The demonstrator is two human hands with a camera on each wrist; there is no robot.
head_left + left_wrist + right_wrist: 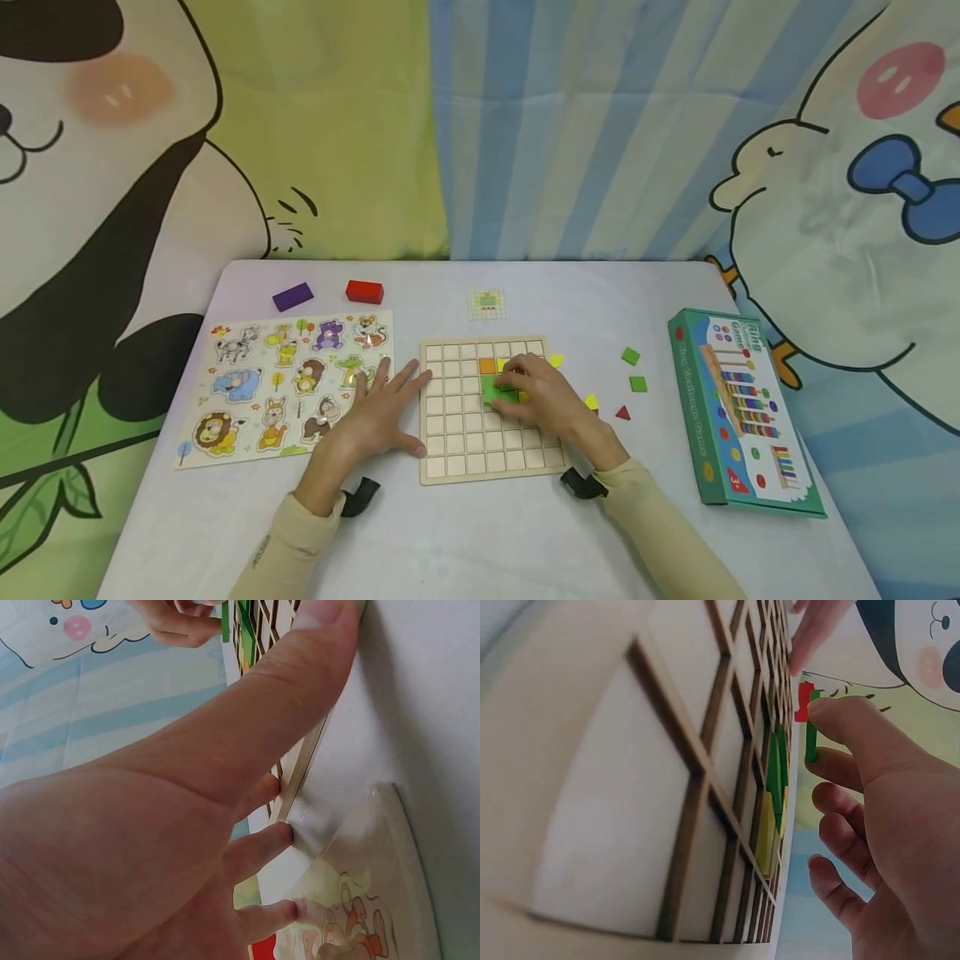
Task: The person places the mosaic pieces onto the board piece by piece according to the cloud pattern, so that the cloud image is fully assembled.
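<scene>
My right hand pinches a thin green square tile between thumb and index finger, above a wooden grid board. The other fingers of that hand are loosely bent. Green tiles lie in cells near the board's middle, partly hidden by the hand in the head view. Beside them are an orange tile and yellow pieces. At the board's left edge, my left hand has its fingers spread, with the thumb and fingertips right at the rim.
Right of the board lie green squares, a red triangle and yellow pieces. A green box stands farther right. Behind the board is a small pattern card. An animal puzzle, purple block and red block occupy the left.
</scene>
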